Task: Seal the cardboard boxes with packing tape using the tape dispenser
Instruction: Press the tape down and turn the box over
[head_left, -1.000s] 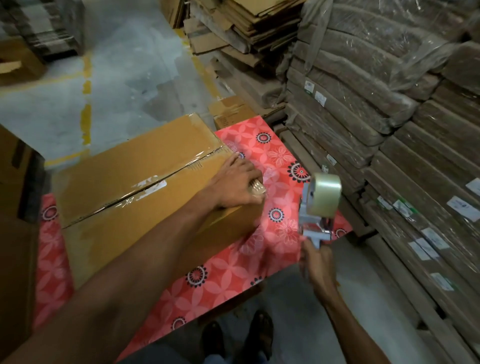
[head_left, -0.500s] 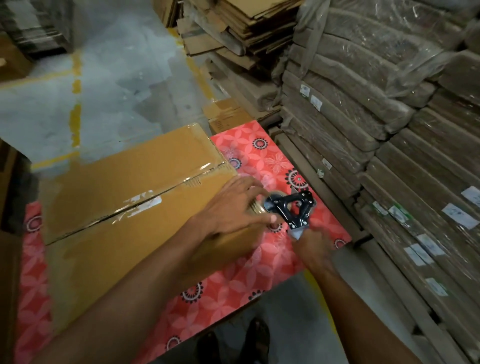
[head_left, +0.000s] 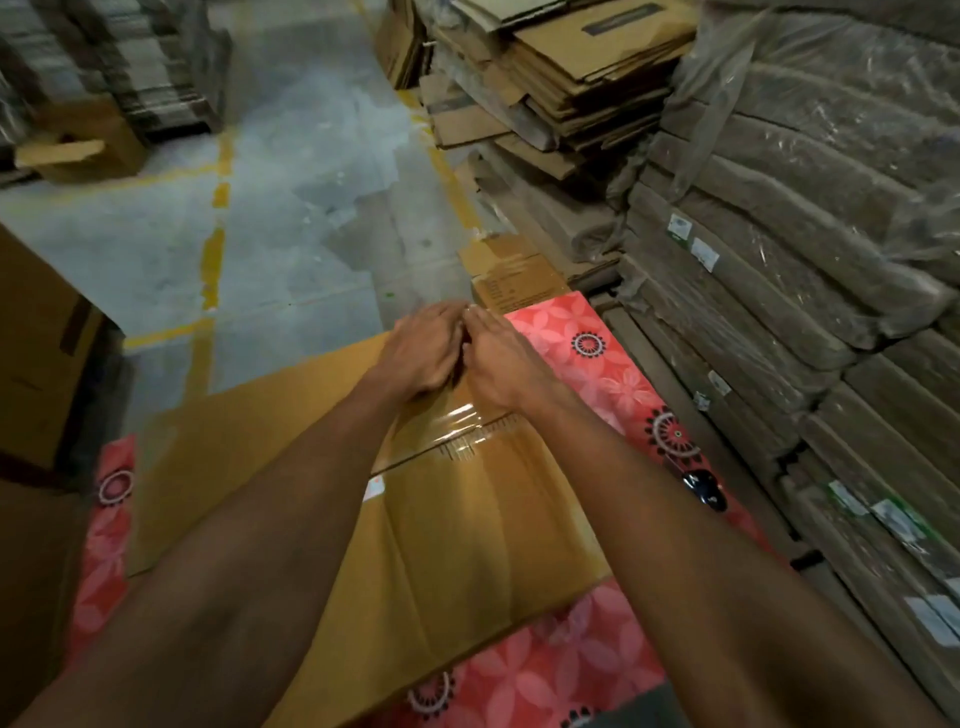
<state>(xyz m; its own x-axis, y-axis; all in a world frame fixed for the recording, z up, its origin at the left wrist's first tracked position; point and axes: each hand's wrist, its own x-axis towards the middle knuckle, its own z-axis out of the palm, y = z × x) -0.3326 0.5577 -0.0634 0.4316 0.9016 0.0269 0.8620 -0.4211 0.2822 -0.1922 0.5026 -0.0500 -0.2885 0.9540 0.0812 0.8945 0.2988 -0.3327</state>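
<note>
The left hand (head_left: 421, 358) and right hand (head_left: 501, 364), open-palmed, are pressing glossy clear tape (head_left: 457, 423) over the far edge of the seemingly stiff brown cardboard box (head_left: 467, 530).

left hand (head_left: 423, 358): bare | right hand (head_left: 501, 366): bare | forearms (head_left: 291, 509): uncovered as far as they show (sleeves out of view)

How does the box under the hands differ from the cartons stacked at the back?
The box is assembled; the cartons lie folded flat. The box carries shiny tape; the cartons show none. The box is single, on the red cloth; the cartons form a pile. Both are brown cardboard.
</note>
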